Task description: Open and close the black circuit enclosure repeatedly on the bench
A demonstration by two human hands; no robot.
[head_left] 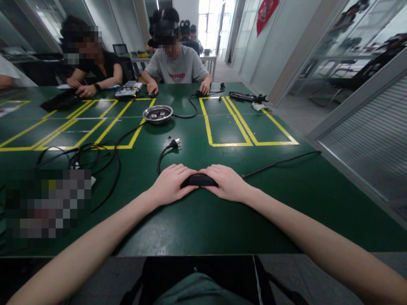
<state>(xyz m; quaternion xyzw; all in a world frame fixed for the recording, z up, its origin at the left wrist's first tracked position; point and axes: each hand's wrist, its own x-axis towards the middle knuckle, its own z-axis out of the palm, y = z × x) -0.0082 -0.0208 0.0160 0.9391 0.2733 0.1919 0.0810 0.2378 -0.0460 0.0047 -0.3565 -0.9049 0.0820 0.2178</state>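
Both of my hands grip a black power adapter (201,181) lying low over the green table, one at each end. My left hand (173,183) has its fingers over the left end and its thumb along the near side. My right hand (225,182) wraps the right end the same way, and the fingertips of both hands nearly meet on top. A short black cord with a two-pin plug (174,144) curves out beyond my left hand. From behind my right hand, a thin black cable (282,161) runs to the right. The adapter's ends are hidden under my palms.
A metal bowl (157,120) with small metal parts stands farther back. Coiled black cables (85,154) and a blurred-out object (47,203) lie at left. Yellow tape (232,144) marks the green table (203,228). Two people sit opposite; a folded black tripod (246,97) lies back right.
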